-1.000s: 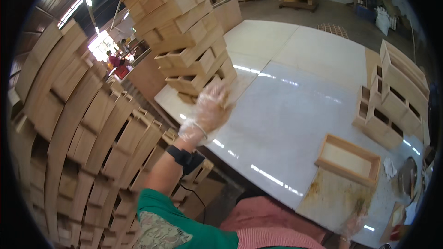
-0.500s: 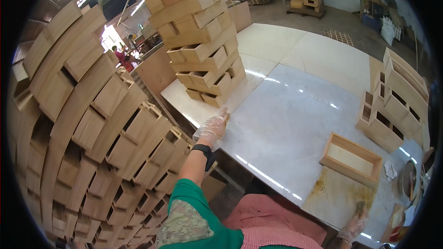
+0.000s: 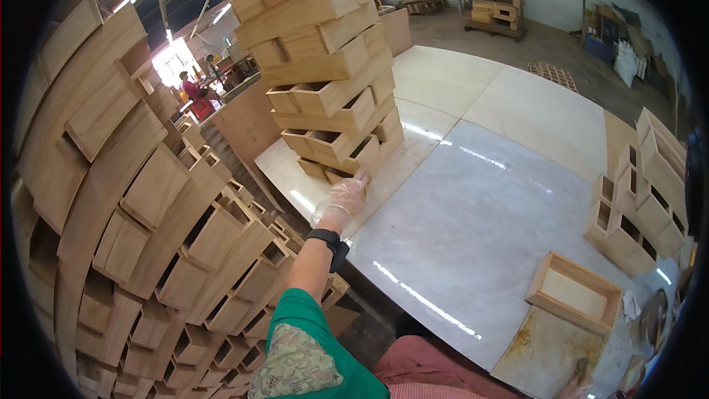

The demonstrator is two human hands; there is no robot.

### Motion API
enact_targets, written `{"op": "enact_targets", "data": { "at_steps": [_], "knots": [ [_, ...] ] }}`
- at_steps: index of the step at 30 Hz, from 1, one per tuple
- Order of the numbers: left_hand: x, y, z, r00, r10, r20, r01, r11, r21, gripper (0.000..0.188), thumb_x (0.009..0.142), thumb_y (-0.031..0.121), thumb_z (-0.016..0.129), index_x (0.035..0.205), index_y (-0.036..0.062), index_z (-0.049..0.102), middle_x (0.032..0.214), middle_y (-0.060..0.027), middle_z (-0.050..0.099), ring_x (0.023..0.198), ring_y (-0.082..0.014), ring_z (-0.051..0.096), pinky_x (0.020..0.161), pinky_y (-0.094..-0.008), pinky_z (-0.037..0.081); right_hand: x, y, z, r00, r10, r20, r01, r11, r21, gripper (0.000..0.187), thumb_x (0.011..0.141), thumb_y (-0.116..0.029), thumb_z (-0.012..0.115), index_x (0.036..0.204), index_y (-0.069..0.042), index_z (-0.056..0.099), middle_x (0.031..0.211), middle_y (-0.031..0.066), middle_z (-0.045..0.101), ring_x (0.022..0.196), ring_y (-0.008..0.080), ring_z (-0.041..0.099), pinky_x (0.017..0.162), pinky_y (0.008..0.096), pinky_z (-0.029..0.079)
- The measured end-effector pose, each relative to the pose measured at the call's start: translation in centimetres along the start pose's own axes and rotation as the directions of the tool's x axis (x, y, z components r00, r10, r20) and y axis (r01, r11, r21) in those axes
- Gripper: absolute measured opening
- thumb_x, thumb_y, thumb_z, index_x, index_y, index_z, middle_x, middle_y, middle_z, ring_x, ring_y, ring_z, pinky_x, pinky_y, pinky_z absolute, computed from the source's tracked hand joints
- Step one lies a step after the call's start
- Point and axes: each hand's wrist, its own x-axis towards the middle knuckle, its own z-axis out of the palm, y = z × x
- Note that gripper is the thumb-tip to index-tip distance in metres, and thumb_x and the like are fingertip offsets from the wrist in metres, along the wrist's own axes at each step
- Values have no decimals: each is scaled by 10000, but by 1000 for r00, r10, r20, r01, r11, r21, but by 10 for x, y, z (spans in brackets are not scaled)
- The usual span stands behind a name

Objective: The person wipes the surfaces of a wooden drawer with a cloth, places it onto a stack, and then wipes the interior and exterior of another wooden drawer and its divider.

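My left hand (image 3: 344, 201), in a clear plastic glove, reaches forward with its fingers stretched out. Its fingertips touch the lower near corner of a tall stack of pale wooden boxes (image 3: 317, 63); part of the fingers is hard to see against the wood. At the lower right, my gloved right hand (image 3: 574, 386) rests low over a brown-stained board (image 3: 543, 343). Its fingers are blurred and partly cut off, and a brownish tip shows there that I cannot make out. A single open wooden box (image 3: 574, 288) lies just beyond that board.
A high wall of stacked wooden boxes (image 3: 159, 185) fills the left side. More boxes (image 3: 628, 214) stand at the table's right, near a round metal bowl (image 3: 653, 314) and a crumpled white cloth (image 3: 631, 304). A glossy grey panel (image 3: 450, 229) covers the tabletop. Far left, a person in red (image 3: 193, 89) sits.
My left hand has moved forward, up against the foot of the box stack. The view has shifted, so the table sits lower and further right; my right hand is now lower in the picture.
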Motion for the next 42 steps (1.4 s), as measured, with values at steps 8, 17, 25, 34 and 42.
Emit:
{"op": "enact_targets", "data": {
  "at_steps": [8, 17, 25, 34, 42],
  "knots": [
    [1, -3, -36, 990, -3, -139, -10, 996, -89, 495, 869, 85, 449, 1361, 138, 430, 1417, -98, 429, 1086, -313, 594, 928, -430, 472, 9, -37, -43, 937, 221, 271, -180, 969, -169, 397, 961, -432, 496, 965, -99, 712, 663, 176, 624, 546, 308, 501, 535, 446, 400],
    [11, 11, -81, 993, 20, -114, -31, 994, -100, 519, 885, 91, 434, 1397, 151, 373, 1213, -183, 590, 1045, -343, 606, 892, -461, 481, 5, -75, -61, 973, 140, 183, -136, 990, -33, 419, 968, -428, 476, 1063, -85, 698, 934, 217, 678, 784, 341, 616, 709, 427, 469],
    [16, 10, -110, 945, 39, -325, -54, 998, -38, 539, 886, 47, 407, 1417, 106, 335, 1342, -186, 492, 1034, -344, 615, 900, -453, 490, 1, -42, -51, 992, -48, 116, 46, 999, 15, 363, 943, -381, 537, 1165, -121, 657, 1039, 215, 663, 869, 370, 628, 756, 437, 484],
    [24, 1, -148, 928, 63, -368, -51, 998, 43, 521, 889, 32, 365, 1400, 129, 376, 1447, -88, 409, 1086, -313, 595, 920, -413, 491, 1, -16, -34, 997, -44, 65, 48, 997, -59, 330, 931, -385, 565, 1126, -143, 677, 921, 194, 678, 748, 341, 624, 659, 426, 484],
    [43, 12, -171, 892, 89, -444, -62, 995, 73, 490, 932, 171, 440, 1401, 55, 356, 1467, -132, 374, 1171, -298, 544, 987, -382, 445, -2, -3, -28, 997, -52, 49, 55, 997, -45, 331, 929, -402, 566, 1112, -152, 684, 869, 179, 678, 687, 327, 608, 611, 417, 473]
  ]
}}
